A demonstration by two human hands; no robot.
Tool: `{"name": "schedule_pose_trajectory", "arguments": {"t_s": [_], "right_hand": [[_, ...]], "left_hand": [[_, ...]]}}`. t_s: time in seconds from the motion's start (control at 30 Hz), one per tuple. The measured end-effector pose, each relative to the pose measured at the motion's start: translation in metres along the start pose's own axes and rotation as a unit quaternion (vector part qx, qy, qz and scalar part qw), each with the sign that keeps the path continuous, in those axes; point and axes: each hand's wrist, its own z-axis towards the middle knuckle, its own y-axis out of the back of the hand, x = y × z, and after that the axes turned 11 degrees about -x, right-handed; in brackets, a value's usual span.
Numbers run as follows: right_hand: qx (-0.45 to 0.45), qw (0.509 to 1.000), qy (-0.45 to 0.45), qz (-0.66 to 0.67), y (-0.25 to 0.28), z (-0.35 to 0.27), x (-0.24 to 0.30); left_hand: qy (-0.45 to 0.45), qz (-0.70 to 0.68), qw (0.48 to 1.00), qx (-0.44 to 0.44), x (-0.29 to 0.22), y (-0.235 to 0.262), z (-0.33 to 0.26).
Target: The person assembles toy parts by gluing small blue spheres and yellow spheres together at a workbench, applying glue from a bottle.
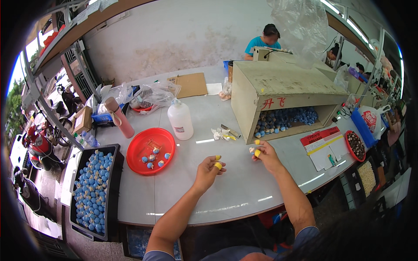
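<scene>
Over the table's middle, my right hand [267, 157] closes its taped fingertips on a small blue-and-white ball-shaped piece [252, 150]. My left hand [208, 173] is held a little lower and to the left, fingers apart with nothing visible between them. Yellow tape wraps fingers on both hands. Left of my hands, a round red tray [151, 170] has several similar blue balls [150, 165] in it. Farther left stands a black crate [114, 191] full of blue-and-cream balls [92, 187]. Beyond my right hand, a beige metal box [244, 98] holds a heap of blue pieces [278, 119].
A white plastic bottle [179, 119] and a pink flask [119, 118] stand behind the red tray. Crumpled tissue [220, 134] and a knife-like tool [230, 130] lie near the box. Papers [324, 150] and a red bowl [355, 146] are at right. Another person [260, 42] sits behind the box.
</scene>
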Motion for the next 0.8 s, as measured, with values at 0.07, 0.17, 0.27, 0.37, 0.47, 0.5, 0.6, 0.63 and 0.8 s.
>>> {"name": "schedule_pose_trajectory", "arguments": {"t_s": [0.07,0.17,0.27,0.37,0.47,0.5,0.6,0.63,0.8], "right_hand": [[0.096,0.995,-0.039,0.008,-0.017,-0.03,0.012],[0.212,0.974,-0.077,0.032,-0.035,-0.049,0.006],[0.222,0.97,-0.086,0.054,-0.038,-0.057,0.002],[0.189,0.973,-0.112,0.067,-0.043,-0.066,0.006],[0.07,0.994,-0.059,-0.06,-0.032,-0.074,-0.007],[0.002,0.991,0.055,-0.119,-0.027,-0.078,-0.011],[-0.266,0.911,0.261,-0.174,0.027,-0.098,-0.013],[-0.357,0.865,0.283,-0.209,0.055,-0.106,-0.013],[-0.659,0.561,0.28,-0.415,0.2,-0.153,-0.002]], "left_hand": [[-0.021,0.033,0.998,0.054,0.004,-0.008,-0.007],[-0.134,0.124,0.971,0.157,0.009,-0.015,-0.011],[-0.123,0.162,0.953,0.224,0.01,-0.022,-0.01],[-0.127,0.198,0.955,0.184,0.008,-0.02,-0.012],[-0.04,0.152,0.982,0.101,0.004,-0.014,-0.016],[-0.022,0.14,0.988,0.063,0.0,-0.009,-0.018],[0.031,0.107,0.992,0.065,-0.01,-0.006,-0.01],[0.062,0.09,0.992,0.063,-0.011,-0.006,-0.01],[0.092,0.054,0.99,0.094,-0.01,-0.014,-0.008]]}}
